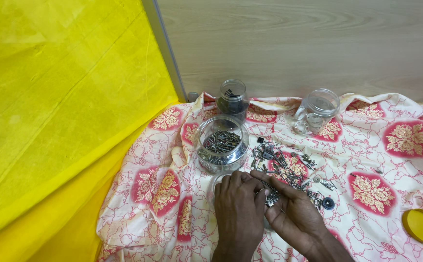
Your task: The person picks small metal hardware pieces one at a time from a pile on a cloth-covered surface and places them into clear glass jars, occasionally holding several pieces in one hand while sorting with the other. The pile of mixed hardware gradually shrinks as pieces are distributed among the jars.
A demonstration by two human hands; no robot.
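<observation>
My left hand point(238, 213) lies palm down on a flowered cloth point(372, 160), fingers curled over a small clear container point(216, 180) that is mostly hidden. My right hand point(294, 213) lies beside it, palm turned up, fingers touching the left hand's fingertips and pinching several small metal screws point(271, 198). A loose pile of screws and small metal parts point(284, 165) spreads just beyond both hands. A wide clear jar point(221, 144) filled with screws stands right behind the left hand.
A dark-filled glass jar point(233, 99) stands at the back by the wooden wall. A clear jar point(317, 110) lies tilted at the back right. A yellow lid point(422, 226) rests at the right edge. A yellow sheet point(56, 111) covers the left side.
</observation>
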